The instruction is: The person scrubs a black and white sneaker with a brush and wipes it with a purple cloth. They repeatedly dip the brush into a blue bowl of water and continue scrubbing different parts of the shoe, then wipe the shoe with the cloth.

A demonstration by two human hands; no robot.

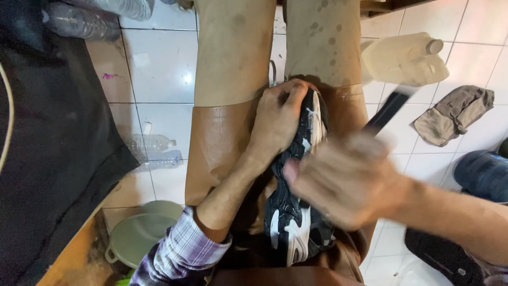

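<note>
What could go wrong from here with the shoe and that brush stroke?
1. The right hand is motion-blurred, swinging a dark-handled tool fast beside the left hand gripping the black-and-white shoe; a stray stroke may hit those fingers.
2. The shoe rests only on the lap apron, so it might slip.
3. The plastic jug stands near the tool's swing and could be knocked.

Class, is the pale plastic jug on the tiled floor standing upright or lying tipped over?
Tipped over: the jug lies on its broad side, its capped neck pointing sideways.
</note>
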